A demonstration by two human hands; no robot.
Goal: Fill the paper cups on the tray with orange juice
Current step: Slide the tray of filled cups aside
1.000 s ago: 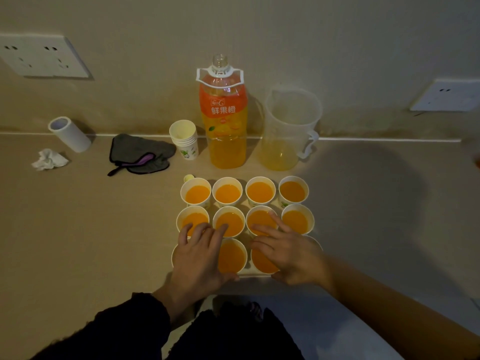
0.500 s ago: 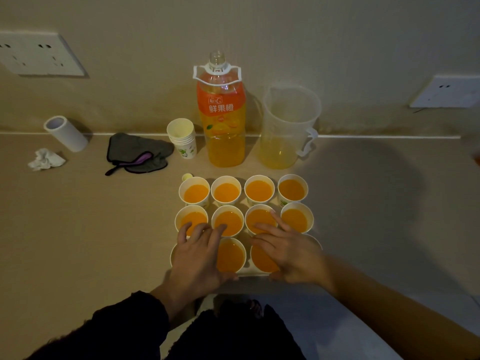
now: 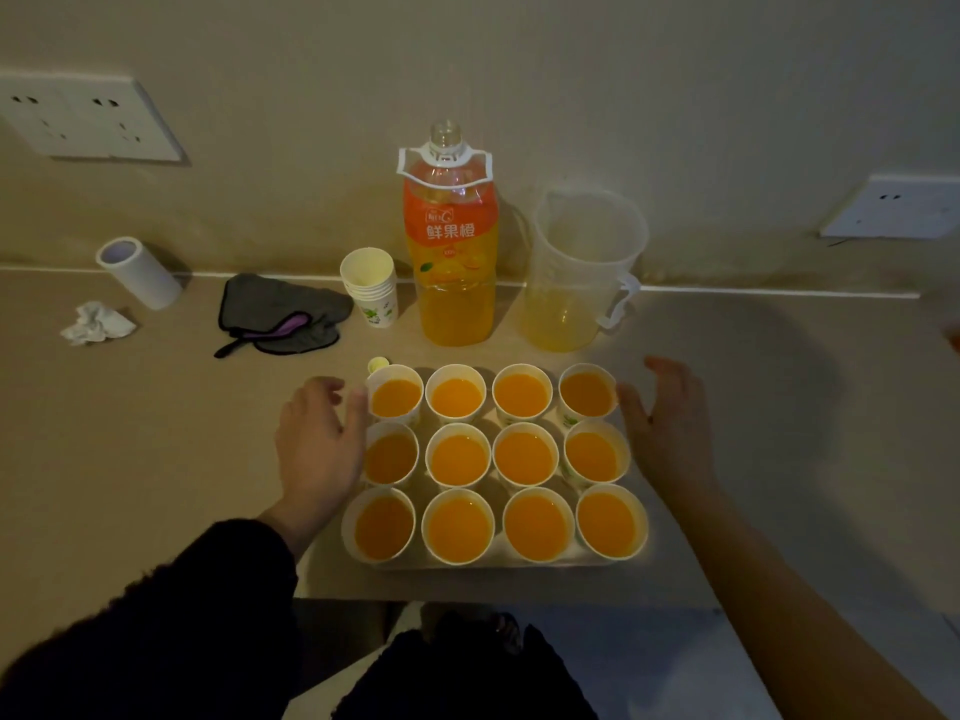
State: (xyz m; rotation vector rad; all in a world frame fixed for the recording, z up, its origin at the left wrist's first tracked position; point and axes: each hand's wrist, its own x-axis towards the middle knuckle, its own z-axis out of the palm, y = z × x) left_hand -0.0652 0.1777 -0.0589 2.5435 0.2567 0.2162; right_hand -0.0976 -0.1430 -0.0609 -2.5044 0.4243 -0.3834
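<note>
Counter (image 3: 156, 459): beige, its near edge running just below the tray, dark clothing and floor showing beyond that edge. Tray (image 3: 488, 568): clear, shallow, set close to the near edge, roughly centred; only its front lip shows plainly. Cups (image 3: 459, 454): twelve paper cups, white with green leaf print, in three rows of four, rims touching or nearly so, all upright, each holding orange juice to well below the rim; juice opaque, bright orange, surfaces level. Left hand (image 3: 317, 444): dark sleeve, fingers spread and slack, gripping nothing, just beside the left column of cups, thumb close to the far-left cup. Right hand (image 3: 670, 433): bare forearm, palm open, fingers loose, holding nothing, just beside the right column. Open room: broad bare counter to the left of the left hand and to the right of the right hand; a narrow strip between the far row and the bottle. Cap (image 3: 378, 364): small, yellow, touching or just beside the far-left cup. Bottle (image 3: 451, 262): large, uncapped, orange label, white carry handle at the neck, juice up to the lower half, upright behind the tray. Jug (image 3: 582, 272): clear plastic, handle to the right, a little pale juice in the bottom, right of the bottle. Spare cups (image 3: 370, 288): nested stack, left of the bottle. Cloth (image 3: 280, 314): grey, with a purple item on it. Tissue (image 3: 96, 324): crumpled, far left. Roll (image 3: 137, 272): white, tilted, by the wall. Sockets (image 3: 88, 119): on the wall, left and right.
</note>
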